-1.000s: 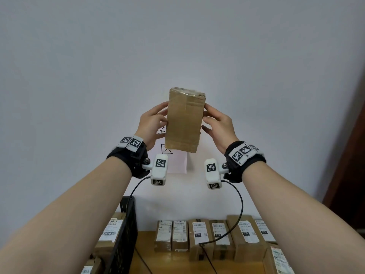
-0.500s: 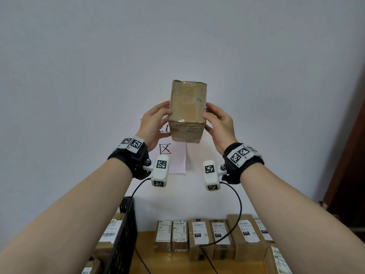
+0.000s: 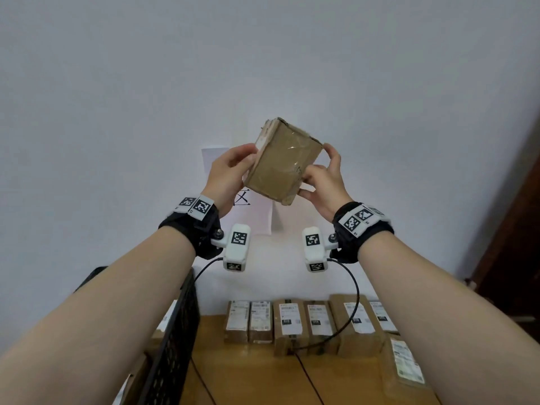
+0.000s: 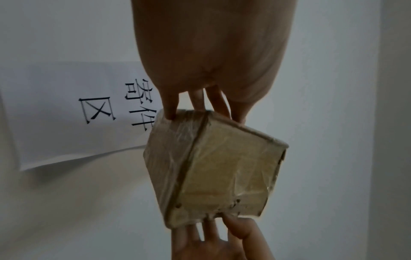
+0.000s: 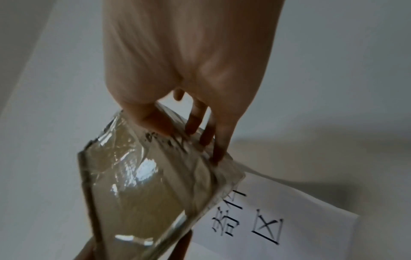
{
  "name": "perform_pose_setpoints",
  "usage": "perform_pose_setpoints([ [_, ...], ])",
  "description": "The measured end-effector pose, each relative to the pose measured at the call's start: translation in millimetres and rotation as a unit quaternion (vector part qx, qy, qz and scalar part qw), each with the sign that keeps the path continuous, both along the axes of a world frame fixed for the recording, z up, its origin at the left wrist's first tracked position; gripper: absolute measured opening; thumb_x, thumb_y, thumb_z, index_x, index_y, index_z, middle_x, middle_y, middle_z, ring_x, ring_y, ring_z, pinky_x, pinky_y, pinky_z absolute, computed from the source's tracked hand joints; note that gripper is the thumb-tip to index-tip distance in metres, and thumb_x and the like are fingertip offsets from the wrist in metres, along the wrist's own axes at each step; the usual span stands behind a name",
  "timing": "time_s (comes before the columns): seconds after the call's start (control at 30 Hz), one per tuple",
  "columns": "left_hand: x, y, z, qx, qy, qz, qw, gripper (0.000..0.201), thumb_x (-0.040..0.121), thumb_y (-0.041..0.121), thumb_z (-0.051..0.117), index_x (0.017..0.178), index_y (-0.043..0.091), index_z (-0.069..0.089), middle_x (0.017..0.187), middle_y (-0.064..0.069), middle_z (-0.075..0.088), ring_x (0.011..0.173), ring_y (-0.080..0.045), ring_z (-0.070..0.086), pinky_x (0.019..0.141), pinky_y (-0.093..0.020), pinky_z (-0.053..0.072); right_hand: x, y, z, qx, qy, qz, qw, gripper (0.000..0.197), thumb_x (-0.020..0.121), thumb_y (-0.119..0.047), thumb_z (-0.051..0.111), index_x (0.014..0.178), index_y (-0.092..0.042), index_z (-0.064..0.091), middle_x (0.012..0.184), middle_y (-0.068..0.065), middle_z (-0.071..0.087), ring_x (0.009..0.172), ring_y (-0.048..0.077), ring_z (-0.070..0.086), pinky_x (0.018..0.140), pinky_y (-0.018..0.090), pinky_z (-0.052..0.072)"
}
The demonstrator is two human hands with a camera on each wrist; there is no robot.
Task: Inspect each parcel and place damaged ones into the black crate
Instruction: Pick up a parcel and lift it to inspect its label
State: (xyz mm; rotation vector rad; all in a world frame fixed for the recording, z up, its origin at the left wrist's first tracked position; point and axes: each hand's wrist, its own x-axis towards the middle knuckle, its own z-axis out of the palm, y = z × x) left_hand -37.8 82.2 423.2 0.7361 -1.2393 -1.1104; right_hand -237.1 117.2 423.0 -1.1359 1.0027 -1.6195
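A taped parcel [image 3: 283,162] is being held tilted in front of the wall, well above the table [image 3: 257,375] — pinched between the left hand [image 3: 228,176] and right hand [image 3: 324,182] — and inspected, a verdict being needed before any move to the black crate [image 3: 172,346].

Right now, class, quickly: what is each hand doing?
Left hand: holding the taped cardboard parcel by its left end.
Right hand: pinching the same parcel's right end.
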Motion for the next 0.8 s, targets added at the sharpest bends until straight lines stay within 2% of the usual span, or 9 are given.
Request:
perform_pose_setpoints([
  [0.1,2,-8,-30,0.041,0.022,0.005,0.999,0.064,0.093,0.006,0.075,0.149,0.012,0.047,0.129,-0.006,0.061,0.120,-0.020,0.064,0.092,-0.032,0.055,-8,0,-24,0.056,-0.076,0.049,0.994,0.054,0.092,-0.005,0.044,0.138,-0.033,0.052,0.117,0.014,0.058,0.106,0.039,0.061,0.097,0.063,0.053],
  [0.2,5,-7,-67,0.122,0.026,-0.002,0.992,0.083,0.088,-0.001,0.077,0.157,0.008,0.032,0.134,-0.016,0.064,0.120,-0.027,0.067,0.090,-0.034,0.057,-15,-2,-62,0.129,-0.124,0.060,0.982,0.025,0.104,-0.035,0.049,0.120,-0.020,0.060,0.131,0.015,0.058,0.120,0.045,0.064,0.097,0.065,0.053],
  [0.27,5,-6,-97,0.159,0.013,0.003,0.987,0.075,0.089,-0.003,0.075,0.153,0.006,0.038,0.136,-0.013,0.064,0.114,-0.024,0.070,0.080,-0.032,0.060,-18,-3,-90,0.184,-0.100,0.064,0.976,0.042,0.104,-0.056,0.048,0.114,-0.016,0.057,0.127,0.013,0.062,0.120,0.041,0.065,0.101,0.064,0.051],
  [0.37,4,-6,-144,0.187,-0.040,0.011,0.981,0.066,0.089,-0.005,0.073,0.148,0.011,0.048,0.147,0.002,0.059,0.102,-0.014,0.074,0.070,-0.036,0.063,-21,-4,-137,0.266,-0.032,0.065,0.961,0.054,0.098,-0.069,0.048,0.117,-0.019,0.058,0.124,0.011,0.065,0.118,0.034,0.064,0.106,0.062,0.048],
  [0.47,3,-5,-195,0.209,-0.081,0.045,0.974,0.065,0.090,-0.006,0.070,0.148,0.012,0.048,0.143,0.006,0.061,0.112,-0.016,0.070,0.085,-0.046,0.062,-23,-3,-197,0.341,0.002,0.082,0.937,0.054,0.092,-0.070,0.058,0.121,-0.024,0.062,0.131,0.008,0.065,0.120,0.033,0.062,0.108,0.059,0.046],
  [0.53,2,0,-231,0.227,-0.099,0.058,0.967,0.059,0.091,-0.003,0.069,0.145,0.015,0.051,0.134,0.009,0.066,0.118,-0.017,0.068,0.090,-0.046,0.061,-23,6,-236,0.381,-0.007,0.105,0.919,0.052,0.090,-0.069,0.062,0.123,-0.028,0.062,0.132,0.005,0.064,0.122,0.032,0.060,0.107,0.058,0.045],
  [0.6,3,9,-270,0.261,-0.115,0.057,0.957,0.053,0.093,0.002,0.069,0.141,0.019,0.056,0.128,0.014,0.067,0.119,-0.017,0.067,0.090,-0.044,0.061,-24,18,-273,0.414,-0.021,0.111,0.903,0.053,0.092,-0.065,0.061,0.129,-0.028,0.060,0.134,0.003,0.063,0.120,0.031,0.062,0.092,0.050,0.051],
  [0.67,7,21,-311,0.296,-0.127,0.060,0.945,0.046,0.091,0.007,0.074,0.133,0.024,0.062,0.125,0.017,0.069,0.120,-0.017,0.067,0.096,-0.047,0.059,-27,30,-311,0.450,-0.014,0.120,0.885,0.063,0.091,-0.063,0.064,0.142,-0.027,0.053,0.145,0.005,0.057,0.122,0.035,0.061,0.086,0.046,0.053],
  [0.8,13,54,-386,0.382,-0.138,0.065,0.912,0.035,0.094,0.008,0.072,0.123,0.028,0.069,0.105,0.020,0.077,0.102,-0.011,0.074,0.085,-0.044,0.063,-31,51,-388,0.530,-0.019,0.104,0.841,0.063,0.091,-0.043,0.073,0.147,-0.024,0.049,0.153,0.009,0.047,0.133,0.048,0.051,0.105,0.060,0.050],
])
